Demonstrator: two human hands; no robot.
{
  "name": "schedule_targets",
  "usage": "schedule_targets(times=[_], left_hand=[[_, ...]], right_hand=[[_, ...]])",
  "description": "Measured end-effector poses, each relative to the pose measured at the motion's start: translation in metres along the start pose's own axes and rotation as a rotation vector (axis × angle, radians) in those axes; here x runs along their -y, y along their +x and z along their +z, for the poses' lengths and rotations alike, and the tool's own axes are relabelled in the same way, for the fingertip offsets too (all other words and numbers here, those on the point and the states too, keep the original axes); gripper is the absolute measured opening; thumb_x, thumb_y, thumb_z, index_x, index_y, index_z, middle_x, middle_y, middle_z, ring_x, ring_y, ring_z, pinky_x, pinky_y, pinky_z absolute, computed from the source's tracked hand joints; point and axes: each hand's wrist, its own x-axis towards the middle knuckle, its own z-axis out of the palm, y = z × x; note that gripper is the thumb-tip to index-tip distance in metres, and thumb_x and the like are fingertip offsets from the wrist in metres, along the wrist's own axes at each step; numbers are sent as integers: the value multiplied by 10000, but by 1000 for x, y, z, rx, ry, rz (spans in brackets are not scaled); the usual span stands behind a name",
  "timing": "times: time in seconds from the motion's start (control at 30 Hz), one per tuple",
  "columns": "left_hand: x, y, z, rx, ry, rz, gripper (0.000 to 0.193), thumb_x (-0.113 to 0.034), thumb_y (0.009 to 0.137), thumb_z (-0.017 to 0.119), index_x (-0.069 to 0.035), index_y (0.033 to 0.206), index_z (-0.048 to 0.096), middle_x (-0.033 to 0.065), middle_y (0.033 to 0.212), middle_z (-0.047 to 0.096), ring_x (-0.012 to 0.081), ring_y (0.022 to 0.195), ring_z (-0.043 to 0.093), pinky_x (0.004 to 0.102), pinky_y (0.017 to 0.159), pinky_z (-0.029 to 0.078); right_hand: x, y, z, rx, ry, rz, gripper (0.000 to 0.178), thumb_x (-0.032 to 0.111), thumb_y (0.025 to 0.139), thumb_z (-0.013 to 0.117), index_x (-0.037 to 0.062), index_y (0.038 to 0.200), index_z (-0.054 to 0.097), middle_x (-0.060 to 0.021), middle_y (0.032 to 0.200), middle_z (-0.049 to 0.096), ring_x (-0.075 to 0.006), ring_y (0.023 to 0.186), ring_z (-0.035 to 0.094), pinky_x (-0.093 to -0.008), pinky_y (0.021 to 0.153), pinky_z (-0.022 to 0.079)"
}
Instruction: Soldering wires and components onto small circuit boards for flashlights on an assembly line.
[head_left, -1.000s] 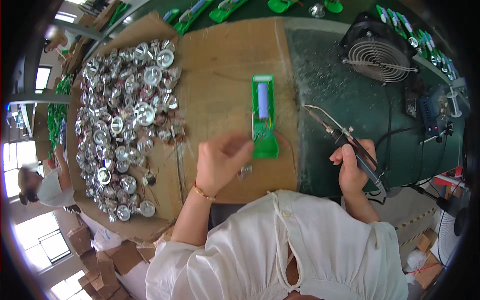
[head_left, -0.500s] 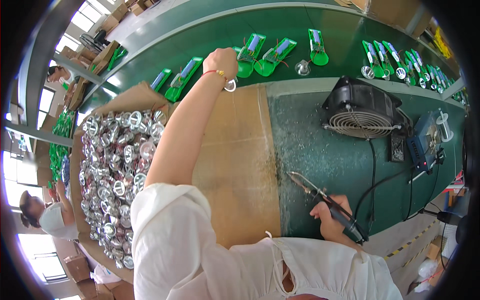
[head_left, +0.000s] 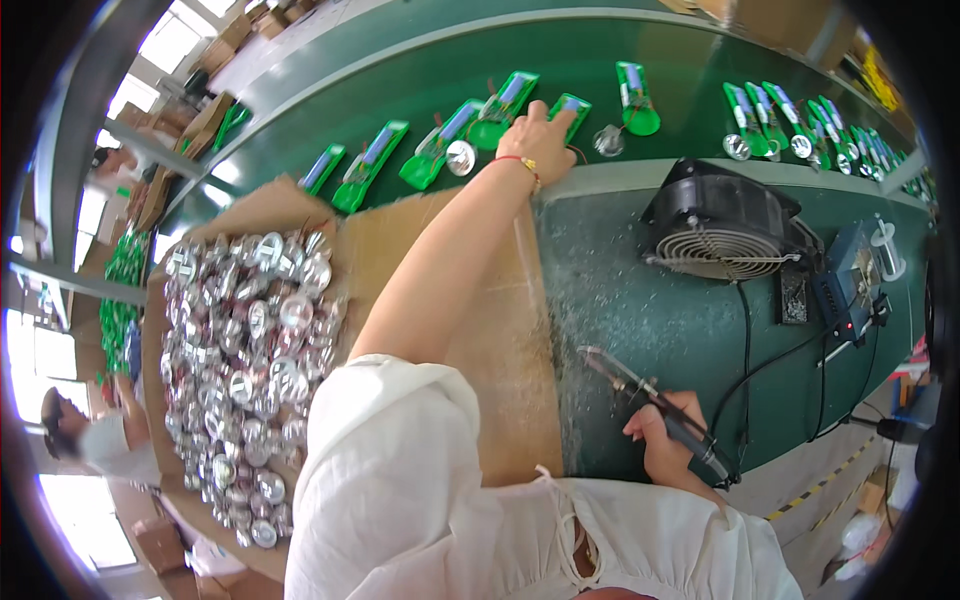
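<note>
My left hand reaches to the far side of the bench. It closes around the lower part of a green plastic housing, whose upper end sticks out past my fingers; the fingertips are partly hidden. Just left of it lie a green housing with a blue cell and wires and another with a silver reflector lamp head beside it. In my right hand is a soldering iron, gripped by its black handle, tip pointing up and left over the green bench mat.
A carton heaped with silver lamp heads stands on the left, beside a brown cardboard sheet. A black fan and a blue soldering station with cords occupy the right. More green housings line the back. Other people work at far left.
My left hand has moved right, from one housing to another. The housing it left now lies on the bench with its lamp head beside it. My right hand and the iron have barely moved.
</note>
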Motion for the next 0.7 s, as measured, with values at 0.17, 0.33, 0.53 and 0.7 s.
schedule_targets(times=[0.17,0.33,0.53,0.7], left_hand=[[-17,-161,-11,-187,-68,-153,529,-185,785,614,-154,1285,445,180,1180,451,365,1019,541,450,784,512],[-52,-293,-6,-261,-281,-271,597,-177,774,650,-70,1311,413,214,1237,414,398,1068,479,477,883,448],[-26,-374,-34,-661,-29,-393,420,-98,706,711,-38,1075,520,171,1066,511,333,1004,499,418,863,418],[-23,-421,-66,-923,-484,-756,292,-36,699,692,-48,944,534,93,906,540,223,811,556,319,712,447]], right_hand=[[-1,2,2,0,9,20,168,66,874,591,-14,930,455,-112,654,596,-142,545,591,-238,493,464],[-3,5,5,40,-15,-123,153,82,883,579,-23,937,481,-91,631,582,-136,522,568,-225,477,434],[-8,5,5,5,-59,-165,146,104,894,579,-22,921,508,-76,625,577,-128,528,562,-220,474,422],[-8,3,7,5,-56,-211,147,117,900,586,-13,909,518,-74,622,577,-117,528,557,-214,476,420]])
